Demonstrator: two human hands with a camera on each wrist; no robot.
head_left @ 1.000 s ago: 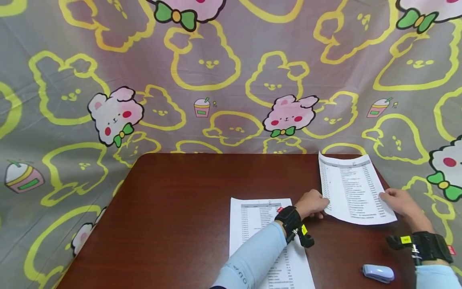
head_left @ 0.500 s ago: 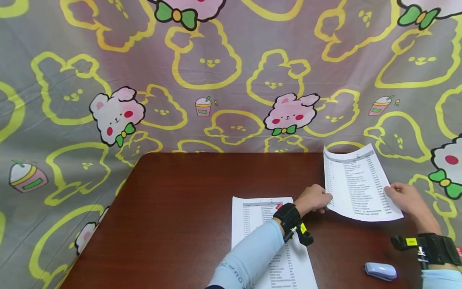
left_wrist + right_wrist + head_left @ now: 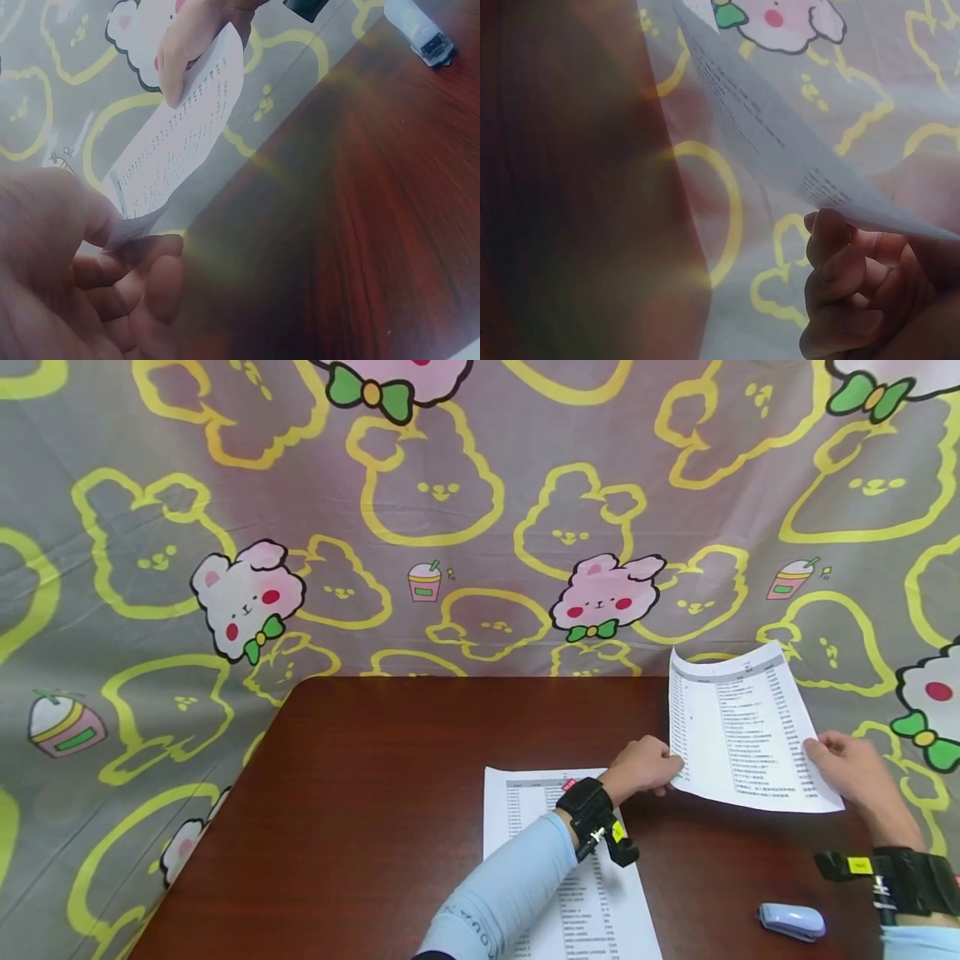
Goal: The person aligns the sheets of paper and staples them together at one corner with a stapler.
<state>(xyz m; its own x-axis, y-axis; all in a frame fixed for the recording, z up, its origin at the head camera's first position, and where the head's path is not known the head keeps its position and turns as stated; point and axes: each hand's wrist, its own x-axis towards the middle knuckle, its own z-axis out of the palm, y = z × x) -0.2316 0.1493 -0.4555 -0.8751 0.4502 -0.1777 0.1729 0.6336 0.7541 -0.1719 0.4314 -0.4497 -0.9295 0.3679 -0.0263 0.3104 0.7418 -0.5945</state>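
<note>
A printed sheet of paper (image 3: 738, 735) is held up off the table at the far right, bowed between both hands. My left hand (image 3: 640, 766) pinches its lower left edge; in the left wrist view, the thumb lies on one face of the paper (image 3: 176, 146) and curled fingers are behind it. My right hand (image 3: 858, 768) pinches the right edge, its fingers (image 3: 844, 262) curled beneath the sheet in the right wrist view. Another printed sheet (image 3: 513, 810) lies flat on the table, partly covered by my left forearm.
A small light-blue stapler (image 3: 792, 921) rests on the table near the front right, left of my right wrist. The dark brown table (image 3: 360, 810) ends at a cartoon-patterned cloth (image 3: 450, 552) hanging behind it.
The held sheet has risen, its top edge now higher against the cloth. My right hand has shifted slightly right and up. My left hand has moved up slightly, then a little left.
</note>
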